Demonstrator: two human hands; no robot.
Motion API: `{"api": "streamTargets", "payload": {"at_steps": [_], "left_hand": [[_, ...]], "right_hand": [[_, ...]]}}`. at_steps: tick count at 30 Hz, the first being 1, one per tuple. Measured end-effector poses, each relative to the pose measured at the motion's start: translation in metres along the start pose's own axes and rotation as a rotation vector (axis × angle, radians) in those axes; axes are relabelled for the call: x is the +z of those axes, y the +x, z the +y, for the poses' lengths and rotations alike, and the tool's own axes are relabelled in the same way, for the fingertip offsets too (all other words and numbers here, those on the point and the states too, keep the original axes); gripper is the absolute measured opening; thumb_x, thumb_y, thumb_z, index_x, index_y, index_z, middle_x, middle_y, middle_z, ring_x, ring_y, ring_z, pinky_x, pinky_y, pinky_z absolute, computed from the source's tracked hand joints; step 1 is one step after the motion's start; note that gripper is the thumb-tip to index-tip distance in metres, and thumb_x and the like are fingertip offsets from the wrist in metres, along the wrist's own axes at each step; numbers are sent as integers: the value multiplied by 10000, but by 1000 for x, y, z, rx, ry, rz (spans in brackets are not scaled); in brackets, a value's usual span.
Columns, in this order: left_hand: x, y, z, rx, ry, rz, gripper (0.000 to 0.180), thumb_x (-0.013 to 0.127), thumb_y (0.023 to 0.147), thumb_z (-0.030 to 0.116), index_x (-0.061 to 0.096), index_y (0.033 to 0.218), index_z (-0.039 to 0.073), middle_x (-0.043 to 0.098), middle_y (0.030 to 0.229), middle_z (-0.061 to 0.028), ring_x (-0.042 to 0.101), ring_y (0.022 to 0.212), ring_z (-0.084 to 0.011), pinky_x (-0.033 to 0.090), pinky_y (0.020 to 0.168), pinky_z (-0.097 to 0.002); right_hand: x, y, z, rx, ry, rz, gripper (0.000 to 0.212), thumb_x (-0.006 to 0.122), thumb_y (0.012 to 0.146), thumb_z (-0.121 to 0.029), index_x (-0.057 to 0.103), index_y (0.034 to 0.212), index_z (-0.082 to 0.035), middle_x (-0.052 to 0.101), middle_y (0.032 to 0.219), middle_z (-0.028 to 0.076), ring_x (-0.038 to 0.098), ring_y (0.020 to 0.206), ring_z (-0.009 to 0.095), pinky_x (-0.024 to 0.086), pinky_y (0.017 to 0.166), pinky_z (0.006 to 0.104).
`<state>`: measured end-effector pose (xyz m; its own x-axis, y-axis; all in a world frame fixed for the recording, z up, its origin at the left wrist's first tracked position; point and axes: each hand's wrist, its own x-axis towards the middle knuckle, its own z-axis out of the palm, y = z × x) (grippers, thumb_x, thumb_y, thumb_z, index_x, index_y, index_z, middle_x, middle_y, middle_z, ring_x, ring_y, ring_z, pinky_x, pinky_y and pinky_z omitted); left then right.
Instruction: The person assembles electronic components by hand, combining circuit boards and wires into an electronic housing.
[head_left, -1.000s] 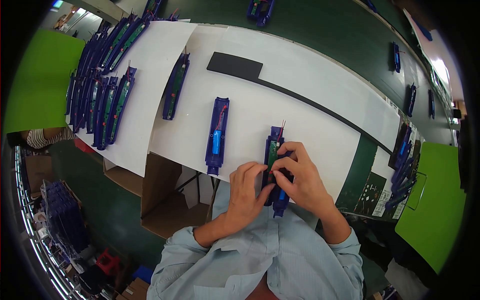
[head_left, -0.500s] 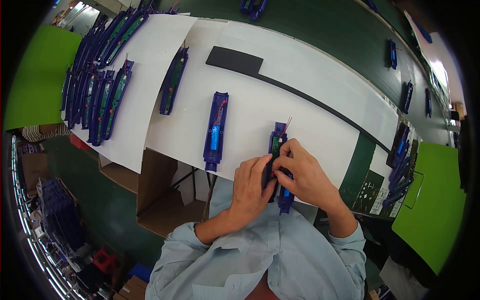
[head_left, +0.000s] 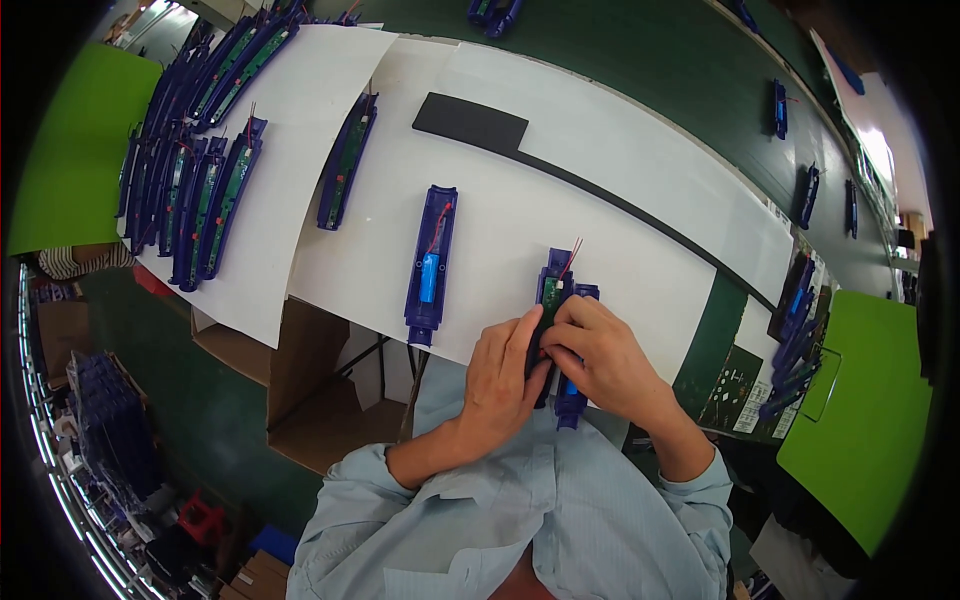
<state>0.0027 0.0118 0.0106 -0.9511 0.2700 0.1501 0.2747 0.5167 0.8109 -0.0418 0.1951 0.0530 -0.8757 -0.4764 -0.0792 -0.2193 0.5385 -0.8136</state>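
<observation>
My left hand (head_left: 500, 375) is wrapped round the left side of a dark blue plastic housing half with a green circuit board (head_left: 551, 288) in it. Two thin red wires stick up from that board's far end. On its right, my right hand (head_left: 605, 355) is closed in a pinch against the board; the fingers hide whatever is between them. A second blue housing half (head_left: 570, 412) lies under my right hand, with a bit of blue battery showing. Left of my hands, another housing half (head_left: 426, 310) holds a blue cylindrical battery (head_left: 429, 278) and a red wire.
A lone housing with a board (head_left: 348, 160) lies on the white table sheet (head_left: 490, 240). Many more are stacked at far left (head_left: 215, 210). A black flat strip (head_left: 470, 122) runs along the back. At right are more housings (head_left: 797, 320) and a green panel (head_left: 850, 420).
My right hand has shifted slightly down, its fingers more curled. The far end of the second housing now shows behind it. My left hand keeps its hold.
</observation>
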Motion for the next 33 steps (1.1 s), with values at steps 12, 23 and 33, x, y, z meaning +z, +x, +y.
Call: {"api": "streamTargets", "payload": {"at_steps": [12, 23, 33], "left_hand": [[-19, 12, 10, -112, -113, -90, 776, 766, 837, -46, 427, 1533, 1, 567, 1299, -222, 583, 1115, -350, 476, 992, -431], [-60, 220, -81, 233, 541, -51, 519, 863, 788, 214, 665, 1257, 112, 622, 1305, -62, 539, 1250, -301, 416, 1051, -459], [-56, 221, -86, 244, 491, 24, 547, 911, 701, 332, 731, 1187, 157, 635, 1229, -22, 539, 1179, -285, 395, 1034, -469]], "right_hand": [[-26, 10, 10, -74, 119, 251, 95, 679, 932, -18, 703, 1024, -17, 618, 1004, 88, 631, 829, 242, 519, 689, 359], [-36, 179, 73, -102, -326, 488, 262, 737, 929, -153, 703, 1134, 6, 654, 1041, 163, 640, 970, 333, 535, 871, 426], [-36, 189, 75, 175, 123, 446, 203, 791, 862, -155, 694, 966, -11, 647, 1002, 129, 616, 947, 277, 517, 862, 393]]}}
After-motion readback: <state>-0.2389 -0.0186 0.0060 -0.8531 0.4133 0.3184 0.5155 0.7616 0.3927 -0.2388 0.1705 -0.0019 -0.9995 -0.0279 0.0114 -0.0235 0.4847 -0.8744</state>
